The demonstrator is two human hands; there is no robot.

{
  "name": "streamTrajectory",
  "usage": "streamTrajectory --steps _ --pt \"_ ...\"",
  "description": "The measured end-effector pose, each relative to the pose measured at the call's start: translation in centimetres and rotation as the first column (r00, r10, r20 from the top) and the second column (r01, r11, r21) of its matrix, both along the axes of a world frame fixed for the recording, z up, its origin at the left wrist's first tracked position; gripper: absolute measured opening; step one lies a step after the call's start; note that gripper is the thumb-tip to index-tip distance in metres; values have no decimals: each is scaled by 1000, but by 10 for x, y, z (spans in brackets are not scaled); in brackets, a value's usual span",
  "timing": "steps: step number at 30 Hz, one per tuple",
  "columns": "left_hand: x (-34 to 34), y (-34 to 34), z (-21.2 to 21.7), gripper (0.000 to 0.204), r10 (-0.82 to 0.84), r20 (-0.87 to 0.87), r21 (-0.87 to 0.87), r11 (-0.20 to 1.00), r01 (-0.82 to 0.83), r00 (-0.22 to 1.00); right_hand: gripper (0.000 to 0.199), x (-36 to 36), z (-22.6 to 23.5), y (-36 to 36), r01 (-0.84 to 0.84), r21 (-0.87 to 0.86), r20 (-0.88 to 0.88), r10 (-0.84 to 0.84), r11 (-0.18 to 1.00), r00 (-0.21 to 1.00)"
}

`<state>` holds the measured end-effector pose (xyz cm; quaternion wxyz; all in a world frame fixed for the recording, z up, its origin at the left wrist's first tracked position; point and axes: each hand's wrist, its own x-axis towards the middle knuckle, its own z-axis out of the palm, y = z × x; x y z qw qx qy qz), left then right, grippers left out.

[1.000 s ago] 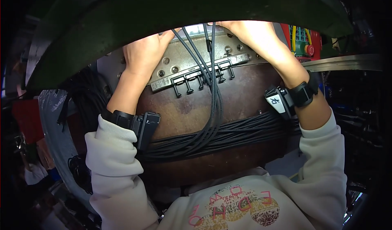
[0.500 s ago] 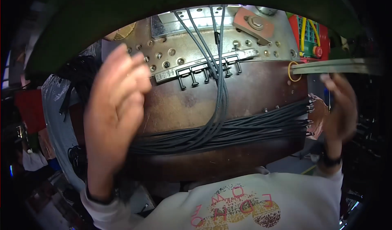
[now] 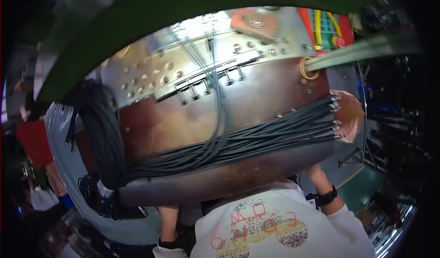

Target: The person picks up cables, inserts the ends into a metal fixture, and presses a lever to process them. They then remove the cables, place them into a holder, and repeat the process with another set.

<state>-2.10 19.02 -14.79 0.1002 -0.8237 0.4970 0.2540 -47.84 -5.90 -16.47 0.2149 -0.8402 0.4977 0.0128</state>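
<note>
We see a brown board with a bundle of dark cables running across it and up to a metal plate. Our left forearm and right forearm drop below the board's near edge; both hands are hidden, so we cannot tell their grip.

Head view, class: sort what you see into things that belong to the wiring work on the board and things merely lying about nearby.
Belonging to the work:
brown board
bundle of grey cables
metal plate with screws
row of cable clips

Lying about:
yellow ring
red panel
red cloth

Both hands are hidden under the board's near edge.
</note>
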Motion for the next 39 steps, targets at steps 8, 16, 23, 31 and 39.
streamTrajectory --steps 8,16,23,31,39 --pt "4 -62 16 49 -25 4 433 901 21 1000 18 39 -6 -10 306 10 415 -283 952 865" --pt "17 -56 6 50 -78 51 439 897 48 996 20 52 6 -25 299 -75 490 -226 951 842" --pt "-19 -77 45 51 -84 -31 359 929 90 996 37 33 16 -30 175 -65 467 -125 982 876" --pt "-59 -160 156 49 -320 -871 -283 947 152 373 45 46 149 -140 -81 -415 409 265 906 873" --pt "-158 -266 116 87 -408 94 -649 667 367 908 56 252 127 -202 -578 -517 154 733 631 662"
